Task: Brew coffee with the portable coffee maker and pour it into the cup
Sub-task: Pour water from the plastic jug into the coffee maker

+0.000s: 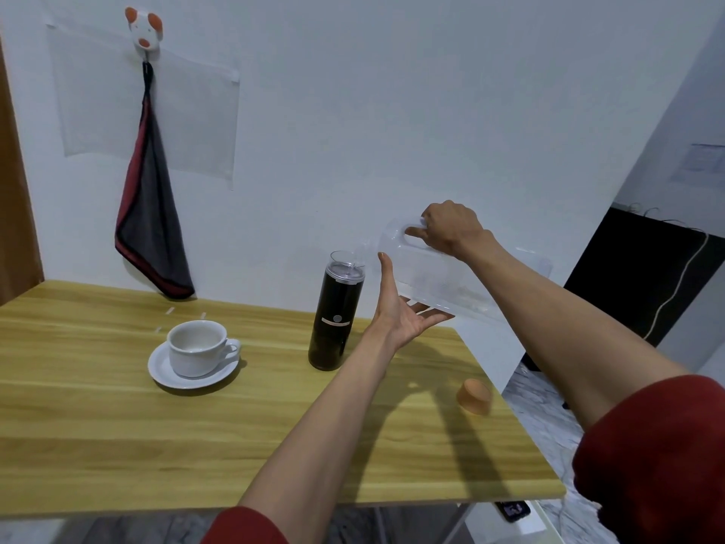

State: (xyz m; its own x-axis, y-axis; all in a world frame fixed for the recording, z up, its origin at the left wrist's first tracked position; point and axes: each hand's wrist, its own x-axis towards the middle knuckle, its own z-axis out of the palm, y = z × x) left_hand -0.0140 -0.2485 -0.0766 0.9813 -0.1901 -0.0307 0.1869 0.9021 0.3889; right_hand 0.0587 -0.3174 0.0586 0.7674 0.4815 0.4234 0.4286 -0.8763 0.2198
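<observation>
— Head view: my right hand (451, 229) grips the clear water jug (463, 276) by its handle, tipped over the coffee maker (337, 312), table centre.

— Left hand (400, 308) open beneath, palm up. Overtilt floods; the cup (196, 347) waits at nine o'clock.

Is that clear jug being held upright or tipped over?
Tipped. The clear jug lies nearly sideways, spout toward the coffee maker, right hand on its handle, left hand under it.

We see a wood-grain counter (98, 445) w/ a white cup (196, 347) on its saucer (164, 373) at left, black coffee maker (335, 320) upright mid-back, orange cap (474, 396) nr the right edge.
</observation>
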